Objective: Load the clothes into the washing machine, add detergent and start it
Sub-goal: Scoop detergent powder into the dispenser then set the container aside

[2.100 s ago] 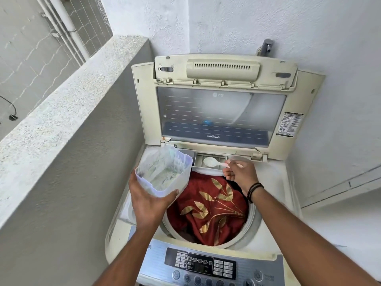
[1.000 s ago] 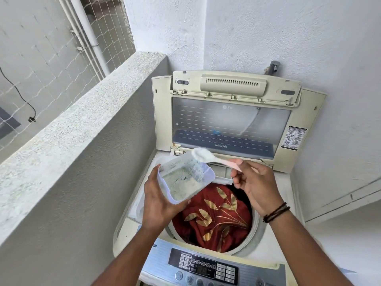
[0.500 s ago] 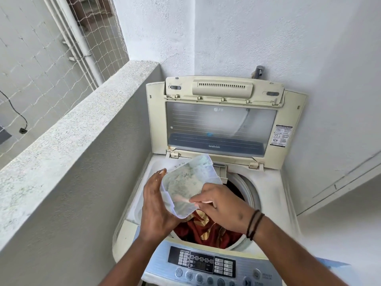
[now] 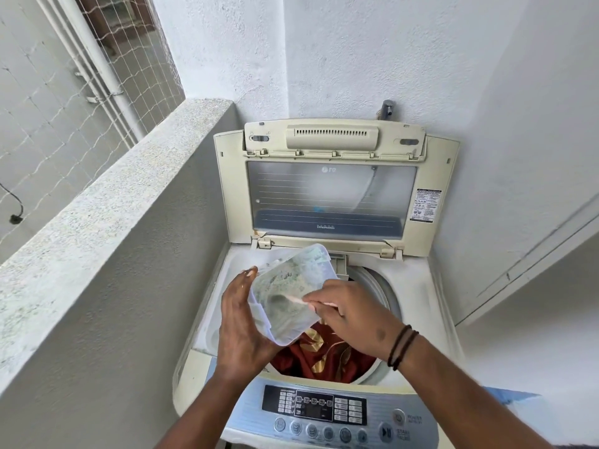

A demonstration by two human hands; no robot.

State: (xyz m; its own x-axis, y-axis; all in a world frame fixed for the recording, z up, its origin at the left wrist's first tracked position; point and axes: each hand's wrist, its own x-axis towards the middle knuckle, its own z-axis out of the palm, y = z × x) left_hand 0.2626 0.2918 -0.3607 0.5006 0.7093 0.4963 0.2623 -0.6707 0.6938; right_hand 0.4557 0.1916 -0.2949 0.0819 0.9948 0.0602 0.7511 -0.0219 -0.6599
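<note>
A top-loading washing machine (image 4: 434,306) stands with its lid (image 4: 330,196) raised. Red cloth with gold leaves (image 4: 324,354) lies in the drum. My left hand (image 4: 241,328) grips a clear plastic detergent tub (image 4: 288,293) from below and the left, tilted toward me above the drum. My right hand (image 4: 353,311) pinches the handle of a white spoon (image 4: 293,299) whose bowl is down in the powder inside the tub. The detergent drawer (image 4: 338,264) shows just behind the tub.
The control panel (image 4: 327,413) with buttons and a start key runs along the machine's near edge. A speckled stone ledge (image 4: 107,202) rises close on the left, with netting beyond. White walls close in behind and to the right; a tap (image 4: 386,108) sits above the lid.
The spoon left the detergent drawer, rose over the tub, then went down into the powder. The tub tilted more toward me and now covers part of the cloth.
</note>
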